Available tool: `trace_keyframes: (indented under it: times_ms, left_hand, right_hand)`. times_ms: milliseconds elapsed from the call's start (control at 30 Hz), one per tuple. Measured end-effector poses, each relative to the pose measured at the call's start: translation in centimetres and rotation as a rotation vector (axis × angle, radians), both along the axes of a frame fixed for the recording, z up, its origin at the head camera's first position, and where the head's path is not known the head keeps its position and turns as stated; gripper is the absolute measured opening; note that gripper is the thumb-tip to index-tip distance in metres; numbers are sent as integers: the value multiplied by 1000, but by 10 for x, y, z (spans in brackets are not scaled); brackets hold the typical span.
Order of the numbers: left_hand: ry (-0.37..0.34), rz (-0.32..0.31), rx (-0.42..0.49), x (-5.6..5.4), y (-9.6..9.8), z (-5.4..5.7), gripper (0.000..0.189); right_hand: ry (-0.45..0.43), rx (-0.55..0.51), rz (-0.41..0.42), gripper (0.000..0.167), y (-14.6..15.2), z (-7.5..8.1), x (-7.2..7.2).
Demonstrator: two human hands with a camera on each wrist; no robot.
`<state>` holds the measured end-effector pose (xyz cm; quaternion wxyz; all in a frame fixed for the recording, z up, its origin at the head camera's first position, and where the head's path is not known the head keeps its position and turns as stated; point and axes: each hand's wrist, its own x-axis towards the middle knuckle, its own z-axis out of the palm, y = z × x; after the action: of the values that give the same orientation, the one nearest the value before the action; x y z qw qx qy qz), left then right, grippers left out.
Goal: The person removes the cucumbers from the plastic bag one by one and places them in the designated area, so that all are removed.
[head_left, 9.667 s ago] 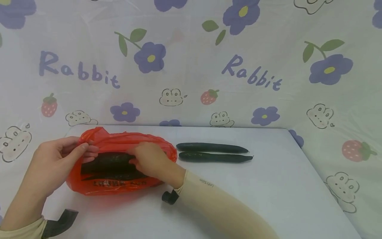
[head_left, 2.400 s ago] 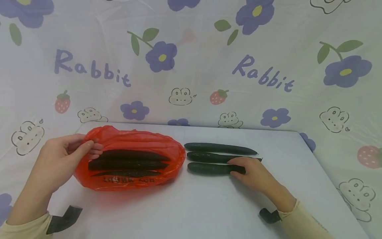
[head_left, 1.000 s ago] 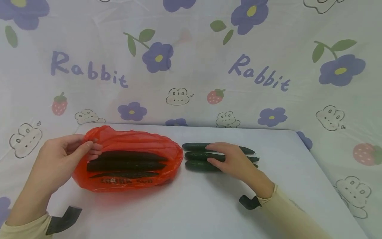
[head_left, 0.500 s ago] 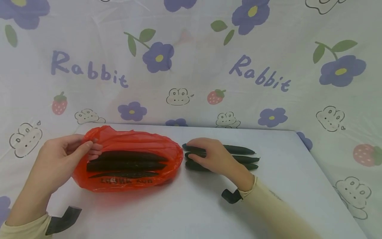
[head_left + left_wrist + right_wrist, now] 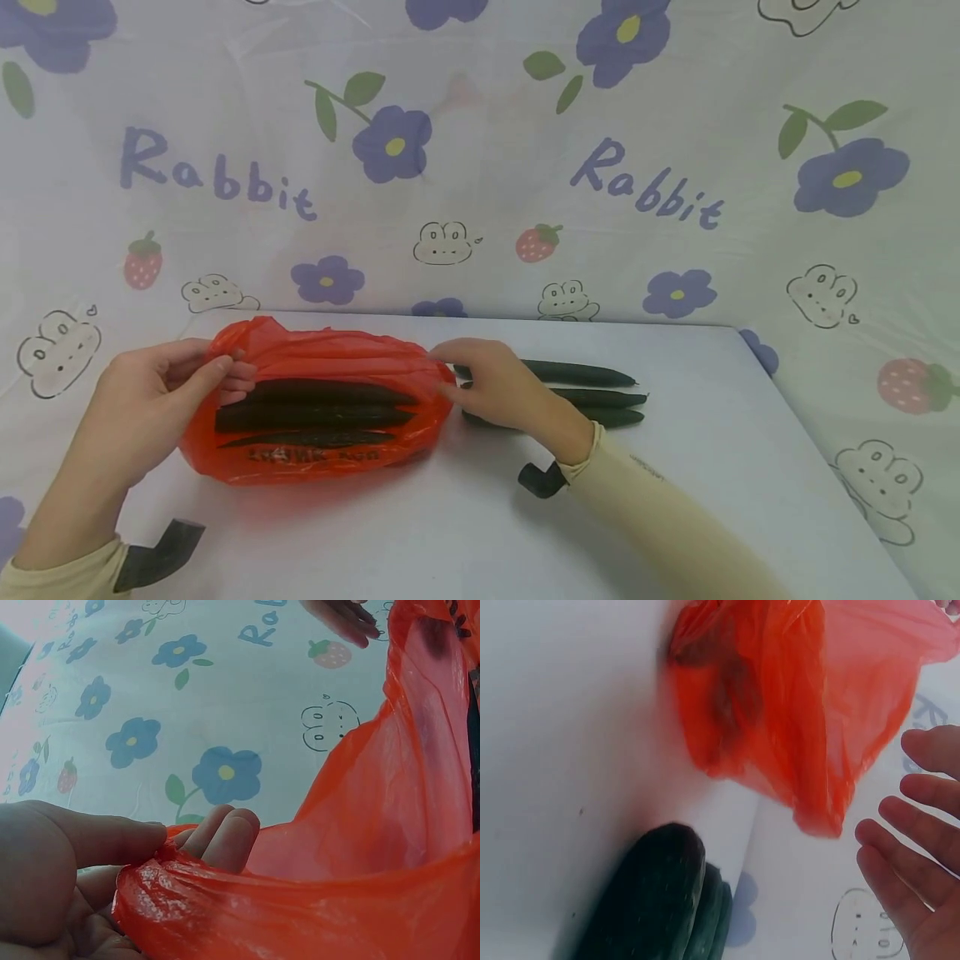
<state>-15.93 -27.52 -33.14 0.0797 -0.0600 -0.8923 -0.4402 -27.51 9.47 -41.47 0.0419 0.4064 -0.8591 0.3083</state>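
Observation:
My left hand (image 5: pixel 146 408) pinches the left rim of a thin red plastic bag (image 5: pixel 337 343), gathered between thumb and fingers in the left wrist view. Inside its mouth lie dark green cucumbers (image 5: pixel 315 417); the far and lower ones are partly covered by red film. My right hand (image 5: pixel 498 387) hovers by the bag's right end, fingers spread and holding nothing; in the right wrist view its fingers (image 5: pixel 911 862) are apart from the bag (image 5: pixel 780 712). Beneath and behind that hand, three cucumbers (image 5: pixel 585 372) lie side by side on the table, their left ends partly hidden by it.
The white table (image 5: pixel 360 542) runs back to a hanging cloth (image 5: pixel 480 125) printed with flowers, rabbits and strawberries. Each wrist carries a black mount (image 5: pixel 161 557). The loose cucumbers lie just right of the bag.
A third cucumber has joined the two on the table. After letting go of it, my right hand passed leftward over the row to the bag's right end. The left hand keeps its pinch.

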Motion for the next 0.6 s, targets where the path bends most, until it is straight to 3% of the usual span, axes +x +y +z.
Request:
trace_keyframes:
  times_ms: [367, 600]
  left_hand:
    - [-3, 1, -6, 0, 1, -1, 29]
    - [2, 4, -26, -1, 2, 0, 30]
  right_hand:
    - [-16, 27, 44, 33, -28, -2, -1]
    - [-35, 43, 82, 36, -49, 6, 0]
